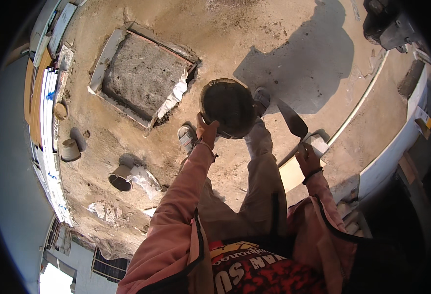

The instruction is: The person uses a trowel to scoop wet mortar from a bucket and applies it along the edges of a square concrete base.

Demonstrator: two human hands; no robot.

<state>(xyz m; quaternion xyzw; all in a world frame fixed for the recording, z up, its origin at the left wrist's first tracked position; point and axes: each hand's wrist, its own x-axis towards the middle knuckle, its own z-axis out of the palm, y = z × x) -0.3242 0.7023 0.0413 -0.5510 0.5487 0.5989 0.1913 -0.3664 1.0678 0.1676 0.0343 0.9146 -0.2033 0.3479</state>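
My left hand (207, 132) is closed on the near-left rim of a round bucket (240, 131), with the thumb over the edge. The inside of the bucket is dark, and what it contains cannot be made out. My right hand (307, 160) grips the handle of a pointed trowel (293, 119), off to the right of the bucket. The trowel's dark blade points away and to the left, apart from the bucket. Beyond my left hand lies a square frame (98, 73) holding grey, rough mortar (142, 73). A torn pale sheet (174, 95) hangs over its near-right edge.
Two small buckets, one upright (71, 150) and one tipped (121, 178), are at the left. Long boards (49, 108) line the left wall. A pale pipe (360, 103) runs across the right-hand ground. A dark machine (389, 27) stands far right. My shoes flank the bucket.
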